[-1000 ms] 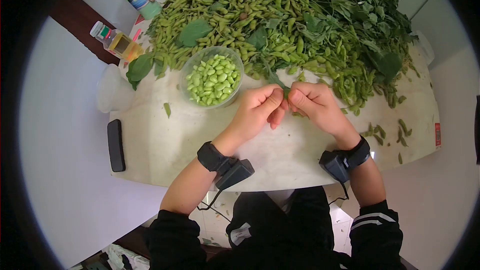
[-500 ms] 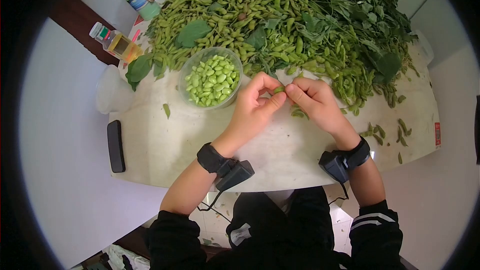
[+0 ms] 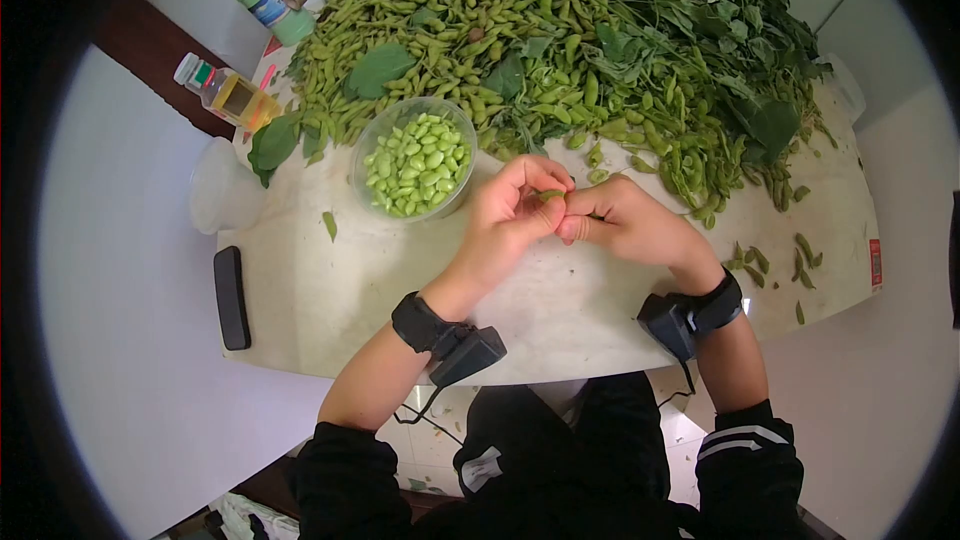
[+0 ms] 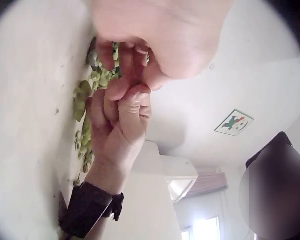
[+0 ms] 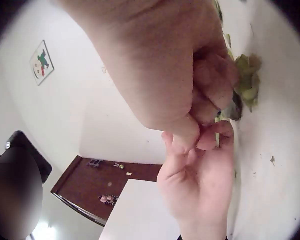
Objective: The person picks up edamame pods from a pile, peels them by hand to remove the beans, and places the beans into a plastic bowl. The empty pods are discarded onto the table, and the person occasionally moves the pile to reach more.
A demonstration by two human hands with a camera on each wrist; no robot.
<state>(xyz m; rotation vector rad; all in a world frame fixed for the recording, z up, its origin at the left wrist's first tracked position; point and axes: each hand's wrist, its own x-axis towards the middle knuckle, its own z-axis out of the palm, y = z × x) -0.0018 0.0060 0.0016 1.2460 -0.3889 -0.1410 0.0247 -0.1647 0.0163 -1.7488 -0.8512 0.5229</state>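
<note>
Partly hidden, green pod (image 3: 550, 196) pinched by left hand (image 3: 507, 212), right hand (image 3: 640, 224) alongside, grip unclear

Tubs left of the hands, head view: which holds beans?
The tub nearest the left hand; green beans are heaped in it. The other tub, beyond the phone, shows none.

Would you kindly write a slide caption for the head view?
Left hand, pinching a green pod, meets right hand beside a tub of shelled beans and a heap of pods.
</note>
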